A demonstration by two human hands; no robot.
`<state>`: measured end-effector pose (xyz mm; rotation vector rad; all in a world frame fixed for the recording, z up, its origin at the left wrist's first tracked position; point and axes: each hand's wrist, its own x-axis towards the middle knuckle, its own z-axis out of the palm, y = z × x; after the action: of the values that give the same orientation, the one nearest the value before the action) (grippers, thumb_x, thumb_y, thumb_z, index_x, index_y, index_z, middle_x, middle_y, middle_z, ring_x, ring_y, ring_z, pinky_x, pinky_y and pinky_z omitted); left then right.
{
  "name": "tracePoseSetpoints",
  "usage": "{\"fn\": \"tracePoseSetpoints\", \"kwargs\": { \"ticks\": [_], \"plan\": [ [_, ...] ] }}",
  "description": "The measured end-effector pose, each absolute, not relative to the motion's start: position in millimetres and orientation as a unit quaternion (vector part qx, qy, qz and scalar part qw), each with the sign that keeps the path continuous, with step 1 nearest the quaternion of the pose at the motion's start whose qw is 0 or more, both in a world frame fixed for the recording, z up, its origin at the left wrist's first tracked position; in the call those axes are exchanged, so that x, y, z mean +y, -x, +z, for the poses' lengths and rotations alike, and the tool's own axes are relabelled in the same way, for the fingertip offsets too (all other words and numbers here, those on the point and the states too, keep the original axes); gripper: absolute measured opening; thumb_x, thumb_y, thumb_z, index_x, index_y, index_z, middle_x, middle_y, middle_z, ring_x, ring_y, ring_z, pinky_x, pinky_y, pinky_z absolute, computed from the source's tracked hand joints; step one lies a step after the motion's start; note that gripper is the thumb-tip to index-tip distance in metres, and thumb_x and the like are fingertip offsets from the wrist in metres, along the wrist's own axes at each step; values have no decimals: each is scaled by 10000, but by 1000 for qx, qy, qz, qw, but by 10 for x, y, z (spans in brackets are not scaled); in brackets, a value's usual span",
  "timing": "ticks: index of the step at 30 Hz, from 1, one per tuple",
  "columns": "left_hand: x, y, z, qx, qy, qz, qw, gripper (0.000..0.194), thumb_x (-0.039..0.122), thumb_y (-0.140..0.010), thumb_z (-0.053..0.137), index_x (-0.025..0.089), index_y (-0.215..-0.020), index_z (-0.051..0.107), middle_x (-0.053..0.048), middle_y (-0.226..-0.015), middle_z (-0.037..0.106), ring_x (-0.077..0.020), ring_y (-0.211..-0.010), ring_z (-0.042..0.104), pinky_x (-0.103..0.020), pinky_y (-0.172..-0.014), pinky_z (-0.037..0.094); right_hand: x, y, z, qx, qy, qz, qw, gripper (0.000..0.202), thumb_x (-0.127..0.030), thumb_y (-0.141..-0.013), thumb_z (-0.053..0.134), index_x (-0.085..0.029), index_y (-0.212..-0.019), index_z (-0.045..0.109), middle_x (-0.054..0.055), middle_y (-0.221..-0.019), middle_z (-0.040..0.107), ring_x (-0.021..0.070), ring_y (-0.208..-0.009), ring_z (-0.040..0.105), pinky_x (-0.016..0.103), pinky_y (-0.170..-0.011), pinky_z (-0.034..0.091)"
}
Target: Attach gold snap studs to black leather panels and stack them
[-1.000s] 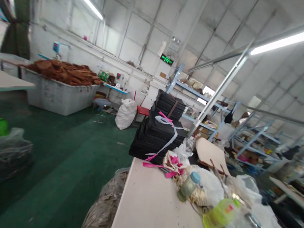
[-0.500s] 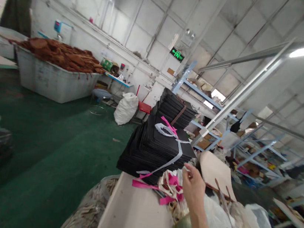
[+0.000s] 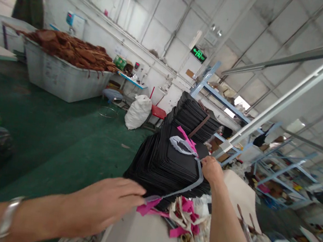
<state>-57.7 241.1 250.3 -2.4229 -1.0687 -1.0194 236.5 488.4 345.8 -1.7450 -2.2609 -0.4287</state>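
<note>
A tall stack of black sheets (image 3: 169,173) stands on the pale table (image 3: 143,237). Across its front and top runs a light grey fabric strip (image 3: 184,189), looped on the upper face beside a pink strip (image 3: 186,138). My left hand (image 3: 109,201), a metal band on its wrist, reaches in from the left, fingers pinched at the grey strip's lower left end beside a pink scrap (image 3: 148,206). At the stack's right edge my right hand (image 3: 213,169) is closed on the same strip near the loop; its fingertips are partly hidden.
Pink and cream fabric scraps (image 3: 186,217) lie heaped on the table below the stack. A big grey bin (image 3: 65,80) of brown pieces, a white sack (image 3: 138,112) and a red stool (image 3: 158,112) stand on the floor behind. A slanting metal post (image 3: 233,140) rises at the right.
My left hand has come into view from the left and reached the strip's lower end. My right hand has moved up and forward to the strip at the stack's right edge.
</note>
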Motion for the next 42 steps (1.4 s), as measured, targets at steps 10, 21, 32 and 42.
{"fn": "tracePoseSetpoints", "kwargs": {
  "ticks": [10, 21, 32, 42],
  "plan": [
    [4170, -776, 3117, -419, 844, -292, 166, 518, 524, -895, 610, 42, -1077, 665, -211, -1073, 697, -342, -1020, 643, -437, -871, 492, 4691, -2688, 3700, -762, 616, -183, 80, 284, -272, -990, 447, -163, -1017, 708, 126, -963, 754, 218, -882, 700, 263, -698, 424],
    [4161, -802, 2963, -437, 834, -263, 211, 534, 544, -908, 569, 87, -1173, 645, -199, -1255, 640, -325, -1199, 543, -433, -1026, 365, 4218, -2299, 3483, -797, 566, -176, 119, 427, -359, -988, 463, -203, -657, 683, 100, -728, 736, 164, -627, 604, 294, -586, 283],
    [4185, -798, 3007, -434, 841, -239, 218, 580, 557, -919, 577, 73, -1236, 610, -213, -1303, 625, -328, -1222, 536, -418, -995, 382, 2990, -2719, 3505, -780, 552, 57, 288, 519, -593, -900, 401, -228, -551, 281, -41, -519, 265, 108, -496, 286, 256, -473, 202],
    [4150, -834, 3103, -465, 837, -206, 200, 550, 560, -897, 584, 118, -1223, 616, -185, -1252, 651, -308, -1133, 599, -402, -925, 438, 3298, -2472, 3753, -778, 422, 118, 451, 350, -511, -900, 577, -216, -789, 728, 76, -1008, 677, 232, -995, 606, 336, -875, 460]
  ]
}}
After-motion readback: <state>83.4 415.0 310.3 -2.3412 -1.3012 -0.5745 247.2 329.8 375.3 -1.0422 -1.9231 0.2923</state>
